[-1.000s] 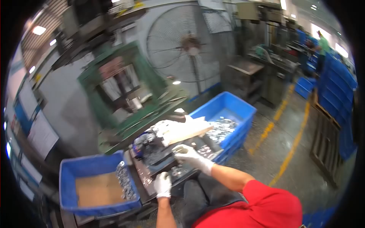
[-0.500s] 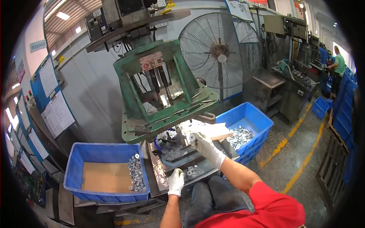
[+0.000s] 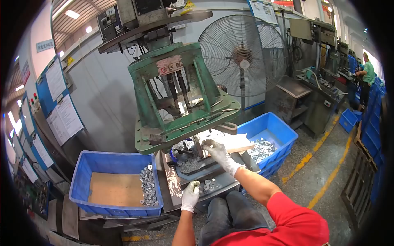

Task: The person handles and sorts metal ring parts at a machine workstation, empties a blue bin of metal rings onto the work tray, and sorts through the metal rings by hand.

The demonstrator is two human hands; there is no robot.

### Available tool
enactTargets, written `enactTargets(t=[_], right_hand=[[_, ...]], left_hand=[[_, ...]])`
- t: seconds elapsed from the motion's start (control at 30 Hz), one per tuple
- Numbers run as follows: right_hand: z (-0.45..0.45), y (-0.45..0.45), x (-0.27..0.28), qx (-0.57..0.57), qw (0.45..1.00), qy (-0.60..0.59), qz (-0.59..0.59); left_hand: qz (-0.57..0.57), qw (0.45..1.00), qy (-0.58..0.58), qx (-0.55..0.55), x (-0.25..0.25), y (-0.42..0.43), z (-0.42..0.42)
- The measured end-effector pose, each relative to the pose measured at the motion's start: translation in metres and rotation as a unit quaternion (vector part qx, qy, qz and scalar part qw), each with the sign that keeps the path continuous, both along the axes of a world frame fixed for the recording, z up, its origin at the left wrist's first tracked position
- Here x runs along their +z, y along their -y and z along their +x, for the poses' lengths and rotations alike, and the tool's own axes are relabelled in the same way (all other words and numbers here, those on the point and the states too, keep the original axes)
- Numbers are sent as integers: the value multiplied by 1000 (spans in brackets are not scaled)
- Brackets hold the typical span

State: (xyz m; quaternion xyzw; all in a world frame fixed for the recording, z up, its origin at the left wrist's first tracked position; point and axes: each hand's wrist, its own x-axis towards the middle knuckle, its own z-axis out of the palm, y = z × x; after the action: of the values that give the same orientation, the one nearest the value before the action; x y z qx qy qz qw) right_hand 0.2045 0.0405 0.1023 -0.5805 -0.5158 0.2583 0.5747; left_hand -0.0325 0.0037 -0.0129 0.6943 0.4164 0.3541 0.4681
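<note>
My right hand (image 3: 220, 156), in a white glove with dirty fingertips, reaches under the green machine head (image 3: 180, 98). Its fingers are pinched together beside the upright metal fixture (image 3: 198, 146); whatever is between them is hidden. Low at the front edge of the machine table, my left hand (image 3: 190, 197), also gloved, has its fingers curled inward. I cannot make out anything in it. Several small round metal parts (image 3: 209, 185) lie just right of the left hand. Grey metal chips (image 3: 188, 165) cover the bed around the fixture.
At left stands a blue bin (image 3: 117, 209) with metal parts along its right side. Another blue bin (image 3: 283, 143) at right holds more parts. A large fan (image 3: 243, 57) stands behind the machine. Farther right, a person (image 3: 366, 76) works beside stacked blue crates.
My right hand has moved slightly up and inward to the fixture; the round metal part seen in its fingers before is no longer distinct. The left hand has barely shifted. The view has tilted slightly.
</note>
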Motion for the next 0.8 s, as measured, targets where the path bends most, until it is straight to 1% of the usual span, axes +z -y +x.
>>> enactTargets(t=[0.07, 0.13, 0.17, 0.2, 0.23, 0.27, 0.3, 0.33, 0.37, 0.43, 0.47, 0.5, 0.53, 0.57, 0.6, 0.63, 0.7, 0.73, 0.8], right_hand=[[4, -13, -4, -5, 1000, -15, -4], [0, -36, -6, 53, 998, -38, 0], [6, -43, -7, 58, 997, -53, 6], [10, -45, -12, 151, 961, -223, 70], [11, -15, 22, 101, 991, -54, 74], [21, -38, -7, 239, 909, -330, 88], [8, -13, 23, 6, 993, 65, 95], [-1, -12, 18, -81, 987, 118, 79], [-11, -12, 9, -128, 980, 120, 92], [-34, 6, -9, -148, 965, 147, 161], [-45, 24, -19, -53, 953, 149, 258], [-55, 42, -30, 45, 946, 205, 246], [-64, 68, -33, 116, 957, 200, 176], [-76, 76, -50, 146, 956, 199, 156], [-88, 85, -59, 127, 963, 173, 165], [-94, 88, -65, 110, 967, 149, 175], [-96, 83, -72, 108, 969, 174, 140], [-94, 79, -73, 113, 969, 182, 127], [-91, 77, -76, 117, 967, 197, 115]], left_hand=[[-112, 989, 90, -17, 5, 2, -1], [-163, 977, 141, 3, 12, 6, -9], [-189, 969, 158, -8, 20, 4, -7], [-214, 961, 178, -1, 26, 1, -8], [-245, 951, 191, -2, 27, -1, -12], [-249, 943, 221, -11, 27, -6, -12], [-259, 933, 250, -11, 27, -7, -10], [-241, 937, 253, -12, 37, 2, -8], [-218, 940, 261, -1, 43, 6, -9], [-183, 950, 252, -30, 20, -4, -15], [-164, 954, 248, -40, 10, -8, -17], [-170, 948, 266, -38, 6, -10, -17], [-175, 942, 284, -34, 3, -11, -16], [-182, 935, 303, -29, 1, -13, -15], [-185, 928, 324, -24, 1, -12, -16], [-172, 935, 310, -23, 2, -11, -18], [-145, 948, 283, -25, 7, -11, -20], [-144, 937, 314, -49, 9, -8, -17], [-151, 942, 294, -54, 15, -4, -14]])
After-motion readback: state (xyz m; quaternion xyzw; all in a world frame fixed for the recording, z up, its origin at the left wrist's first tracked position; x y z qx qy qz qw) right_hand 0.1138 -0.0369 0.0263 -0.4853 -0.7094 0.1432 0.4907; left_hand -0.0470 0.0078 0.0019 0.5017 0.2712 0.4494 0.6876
